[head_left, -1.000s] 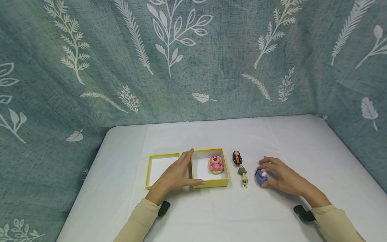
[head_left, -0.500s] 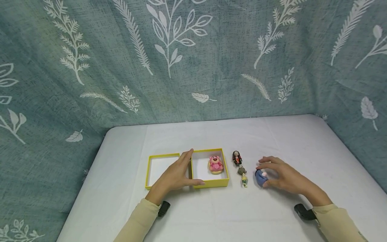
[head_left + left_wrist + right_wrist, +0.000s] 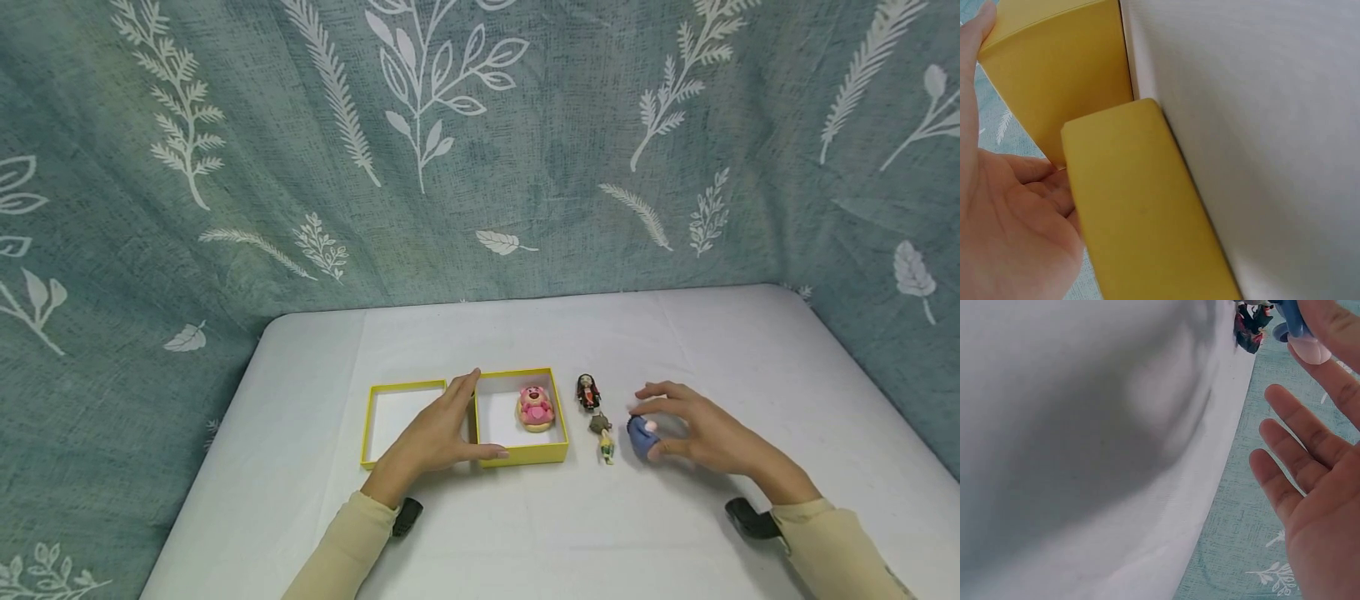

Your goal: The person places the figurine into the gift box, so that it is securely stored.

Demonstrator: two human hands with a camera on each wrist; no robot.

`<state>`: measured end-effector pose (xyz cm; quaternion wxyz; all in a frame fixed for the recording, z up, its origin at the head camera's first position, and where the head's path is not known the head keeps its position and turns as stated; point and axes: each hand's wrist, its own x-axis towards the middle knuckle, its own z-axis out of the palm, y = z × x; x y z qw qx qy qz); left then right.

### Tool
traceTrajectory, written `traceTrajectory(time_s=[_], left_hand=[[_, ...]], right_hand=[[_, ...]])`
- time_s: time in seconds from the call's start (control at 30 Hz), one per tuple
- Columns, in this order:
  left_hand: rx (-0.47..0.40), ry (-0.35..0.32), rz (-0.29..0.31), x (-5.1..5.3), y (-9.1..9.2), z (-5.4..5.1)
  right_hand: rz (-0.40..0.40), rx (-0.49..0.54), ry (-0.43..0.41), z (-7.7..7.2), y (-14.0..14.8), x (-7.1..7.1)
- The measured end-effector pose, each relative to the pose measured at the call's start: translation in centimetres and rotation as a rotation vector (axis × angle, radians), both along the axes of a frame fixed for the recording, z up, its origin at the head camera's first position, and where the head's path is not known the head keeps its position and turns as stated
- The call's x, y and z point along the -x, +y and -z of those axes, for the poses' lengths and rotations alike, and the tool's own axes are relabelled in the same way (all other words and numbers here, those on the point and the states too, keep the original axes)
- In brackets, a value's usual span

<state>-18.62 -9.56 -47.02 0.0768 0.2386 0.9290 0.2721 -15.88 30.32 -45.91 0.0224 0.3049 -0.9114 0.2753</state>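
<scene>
White tabletop bears dolls between box and blue figure.

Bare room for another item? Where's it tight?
Free: white table between both sleeves; strip between yellow box and curtain; box floor left of pink bear. Crowded: box to blue figure, with dark figurine and yellow figurine between.

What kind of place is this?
Maybe an indoor tabletop play or filming spot: leaf-print fabric hangs behind a white table, where a pink bear figurine sits in a yellow box.
</scene>
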Motion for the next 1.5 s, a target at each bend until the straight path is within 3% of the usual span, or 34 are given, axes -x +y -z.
traceTrajectory(time_s=[0.6, 1.07, 1.5], left_hand=[[0.014, -0.029, -0.004, -0.1, 0.0, -0.2], [0.015, -0.022, 0.000, 0.0, 0.1, -0.2], [0.017, -0.030, -0.003, 0.0, 0.1, -0.2]], right_hand=[[-0.026, -0.003, -0.061, -1.5, -3.2, 1.5], [-0.096, 0.005, -0.069, -3.1, -6.8, 2.5], [-0.131, 0.042, -0.121, -3.2, -9.4, 3.6]])
